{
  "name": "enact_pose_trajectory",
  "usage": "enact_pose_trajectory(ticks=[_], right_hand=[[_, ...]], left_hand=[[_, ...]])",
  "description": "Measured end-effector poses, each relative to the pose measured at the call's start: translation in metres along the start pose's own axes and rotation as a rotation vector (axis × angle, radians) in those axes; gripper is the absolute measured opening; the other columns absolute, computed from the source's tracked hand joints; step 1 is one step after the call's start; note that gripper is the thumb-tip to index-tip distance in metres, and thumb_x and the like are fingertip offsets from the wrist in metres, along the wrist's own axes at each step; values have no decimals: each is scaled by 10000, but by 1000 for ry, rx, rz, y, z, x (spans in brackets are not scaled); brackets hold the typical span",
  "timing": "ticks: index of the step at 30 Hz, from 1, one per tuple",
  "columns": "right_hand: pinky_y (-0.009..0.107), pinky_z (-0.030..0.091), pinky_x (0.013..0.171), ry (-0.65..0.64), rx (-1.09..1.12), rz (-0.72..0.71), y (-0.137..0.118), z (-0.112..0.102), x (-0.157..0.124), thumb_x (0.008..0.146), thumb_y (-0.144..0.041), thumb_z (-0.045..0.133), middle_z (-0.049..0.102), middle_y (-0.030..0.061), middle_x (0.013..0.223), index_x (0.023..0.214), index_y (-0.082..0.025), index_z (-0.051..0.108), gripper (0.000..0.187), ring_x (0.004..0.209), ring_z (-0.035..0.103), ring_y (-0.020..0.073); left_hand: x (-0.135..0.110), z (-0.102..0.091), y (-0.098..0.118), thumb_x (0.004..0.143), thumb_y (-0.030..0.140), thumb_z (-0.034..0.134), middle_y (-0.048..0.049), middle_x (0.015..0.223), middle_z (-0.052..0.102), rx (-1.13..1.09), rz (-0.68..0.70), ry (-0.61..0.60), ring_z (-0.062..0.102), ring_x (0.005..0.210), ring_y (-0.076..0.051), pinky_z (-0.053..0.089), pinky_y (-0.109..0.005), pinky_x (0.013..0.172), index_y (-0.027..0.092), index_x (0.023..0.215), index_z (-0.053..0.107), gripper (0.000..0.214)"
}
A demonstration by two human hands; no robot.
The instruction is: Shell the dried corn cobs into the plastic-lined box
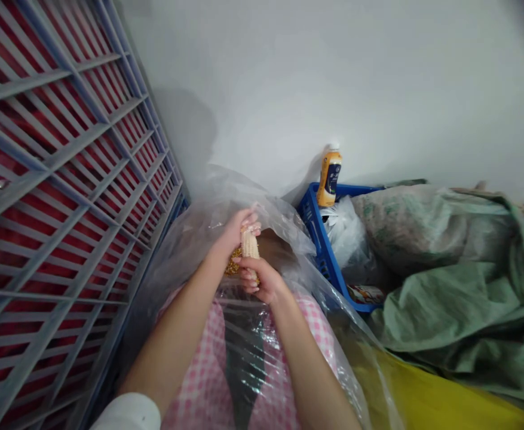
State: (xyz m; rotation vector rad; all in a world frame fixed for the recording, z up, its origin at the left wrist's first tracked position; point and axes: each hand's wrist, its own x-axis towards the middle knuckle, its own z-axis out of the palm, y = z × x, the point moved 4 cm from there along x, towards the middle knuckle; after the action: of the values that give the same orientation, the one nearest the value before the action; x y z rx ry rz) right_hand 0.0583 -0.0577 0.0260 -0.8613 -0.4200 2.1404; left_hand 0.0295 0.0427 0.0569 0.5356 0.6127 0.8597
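A pale corn cob [250,245], mostly bare of kernels, is held between my two hands over a large clear plastic bag [190,239]. Fingers of my left hand [242,226] are closed around its far end. Around the near end wraps my right hand [262,279], with a few yellow kernels showing by its fingers. Loose yellow corn kernels [232,264] lie in the bag below, partly hidden by my left hand. The plastic spreads over my lap, across pink checked trousers [199,358].
A slatted plastic crate [73,167] rises close on the left. On the right, a blue basket [318,230] holds a yellow bottle [330,179] and plastic bags, with a filled sack [414,227] and green cloth [459,304] beside it. A white wall [266,89] stands ahead.
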Motion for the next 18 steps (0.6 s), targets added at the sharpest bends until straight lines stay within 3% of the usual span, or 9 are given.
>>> enact_pose_trajectory(ticks=[7, 12, 18], right_hand=[[158, 124, 289, 233, -226, -114, 0, -10, 4, 559, -221, 593, 413, -80, 353, 594, -163, 456, 153, 269, 269, 29], [178, 161, 284, 401, -399, -152, 0, -19, 8, 588, -171, 530, 420, -69, 351, 535, -173, 426, 117, 262, 295, 42], [199, 195, 290, 512, -498, -168, 0, -25, 10, 606, -146, 526, 422, -60, 335, 532, -185, 438, 121, 266, 311, 60]], left_hand=[[2, -3, 0, 824, 229, 466, 101, 330, 233, 160, 23, 189, 239, 265, -43, 244, -152, 290, 154, 662, 510, 184], [6, -10, -6, 805, 253, 497, 99, 357, 289, 207, 87, 233, 275, 265, -47, 260, -160, 299, 178, 630, 457, 195], [6, -15, -11, 836, 264, 447, 101, 361, 305, 259, 112, 333, 309, 264, -52, 266, -157, 324, 191, 632, 418, 219]])
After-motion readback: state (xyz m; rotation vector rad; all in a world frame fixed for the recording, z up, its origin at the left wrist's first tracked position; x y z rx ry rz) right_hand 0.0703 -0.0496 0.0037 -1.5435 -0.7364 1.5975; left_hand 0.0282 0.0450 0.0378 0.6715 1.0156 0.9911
